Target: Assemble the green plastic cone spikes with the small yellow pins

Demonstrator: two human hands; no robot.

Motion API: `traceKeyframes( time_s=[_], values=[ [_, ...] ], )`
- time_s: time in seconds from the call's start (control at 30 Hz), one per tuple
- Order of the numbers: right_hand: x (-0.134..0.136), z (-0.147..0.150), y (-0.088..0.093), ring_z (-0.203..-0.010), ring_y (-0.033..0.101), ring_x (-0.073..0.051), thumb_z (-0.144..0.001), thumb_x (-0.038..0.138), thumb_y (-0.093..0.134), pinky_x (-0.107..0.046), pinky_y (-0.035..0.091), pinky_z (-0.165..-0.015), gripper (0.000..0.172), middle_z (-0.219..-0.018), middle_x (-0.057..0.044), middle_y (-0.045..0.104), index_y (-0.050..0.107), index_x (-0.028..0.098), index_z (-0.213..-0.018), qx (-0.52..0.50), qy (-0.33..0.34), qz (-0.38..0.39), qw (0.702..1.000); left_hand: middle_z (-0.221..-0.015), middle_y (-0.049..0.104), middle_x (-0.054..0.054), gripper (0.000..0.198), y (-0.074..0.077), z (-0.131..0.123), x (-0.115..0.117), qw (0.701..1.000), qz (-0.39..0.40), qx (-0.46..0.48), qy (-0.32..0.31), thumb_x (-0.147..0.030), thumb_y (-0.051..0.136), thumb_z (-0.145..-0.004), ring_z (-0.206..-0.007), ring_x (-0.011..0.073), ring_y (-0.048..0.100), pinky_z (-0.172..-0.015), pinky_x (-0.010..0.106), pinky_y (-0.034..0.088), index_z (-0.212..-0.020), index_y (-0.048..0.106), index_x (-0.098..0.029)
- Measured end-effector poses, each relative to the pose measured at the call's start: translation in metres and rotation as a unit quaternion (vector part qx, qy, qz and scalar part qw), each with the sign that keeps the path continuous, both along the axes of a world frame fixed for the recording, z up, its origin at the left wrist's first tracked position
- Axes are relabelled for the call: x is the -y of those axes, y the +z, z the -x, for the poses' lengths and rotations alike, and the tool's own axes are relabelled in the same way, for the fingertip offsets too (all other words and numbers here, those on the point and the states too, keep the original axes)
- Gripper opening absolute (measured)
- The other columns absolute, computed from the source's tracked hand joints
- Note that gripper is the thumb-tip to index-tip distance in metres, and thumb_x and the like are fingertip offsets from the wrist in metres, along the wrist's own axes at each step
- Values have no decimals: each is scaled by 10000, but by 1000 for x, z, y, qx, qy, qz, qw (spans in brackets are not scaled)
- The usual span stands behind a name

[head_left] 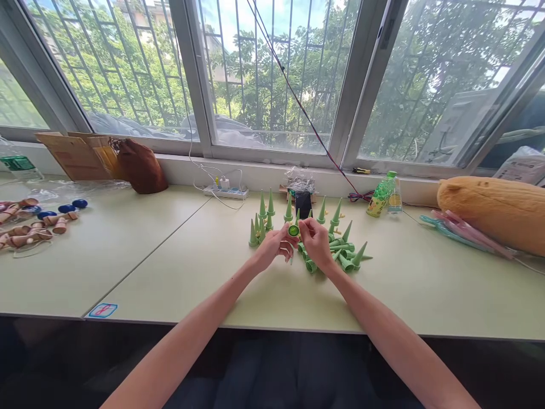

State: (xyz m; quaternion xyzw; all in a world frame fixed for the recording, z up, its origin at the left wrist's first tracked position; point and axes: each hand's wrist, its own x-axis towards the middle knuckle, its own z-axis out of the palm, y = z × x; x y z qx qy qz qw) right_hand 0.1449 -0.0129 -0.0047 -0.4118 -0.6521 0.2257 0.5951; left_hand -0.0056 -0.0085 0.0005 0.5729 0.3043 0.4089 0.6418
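"Where is the green cone [293,230]?"
"In the left hand [276,244], above the surface [213,284], open end showing; the right hand [315,241] pinches beside it, its grip partly hidden."
"Any advice?"
"Likely steady the cone, keeping the pinch square."

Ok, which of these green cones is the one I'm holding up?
The green cone in your left hand, its round end facing you; the other green cones stand or lie on the table.
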Motion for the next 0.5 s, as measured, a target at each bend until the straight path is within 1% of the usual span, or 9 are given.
traceKeyframes(
  time_s=[0.1,0.23,0.3,0.4,0.5],
  values=[
    [-1,-1,0,-515,377,-103,-913,515,473,-241,320,-508,371,-567,42,417,471,203,-713,-2,4,3,1000,-700,623,91,579,1,0,1,1000,-7,-6,-1,-640,519,-834,-495,121,554,-422,247,432,-765,635,-77],
    [-2,-1,0,-506,357,-102,-910,521,473,-240,304,-492,373,-563,45,395,464,206,-710,-3,9,10,1000,-789,641,106,545,2,1,2,999,-38,-19,-5,-627,533,-832,-505,110,563,-417,233,433,-805,613,-88],
    [-3,-2,0,-510,350,-102,-908,530,471,-242,296,-487,384,-575,41,392,461,206,-701,1,7,15,1000,-744,617,70,505,2,1,2,998,-61,-35,-6,-610,561,-823,-506,108,565,-413,222,435,-823,597,-106],
    [-3,-3,1,-516,323,-101,-902,533,476,-245,288,-485,396,-590,36,392,464,202,-684,8,1,16,1000,-623,524,2,452,2,2,3,992,-103,-69,10,-579,599,-809,-506,112,568,-408,207,439,-813,572,-128],
    [-3,-4,2,-514,294,-99,-896,513,492,-245,264,-477,387,-582,38,375,471,199,-672,12,4,16,1000,-612,523,-8,417,3,2,4,982,-155,-106,33,-551,608,-810,-492,108,563,-404,204,441,-824,570,-136]
  ],
)
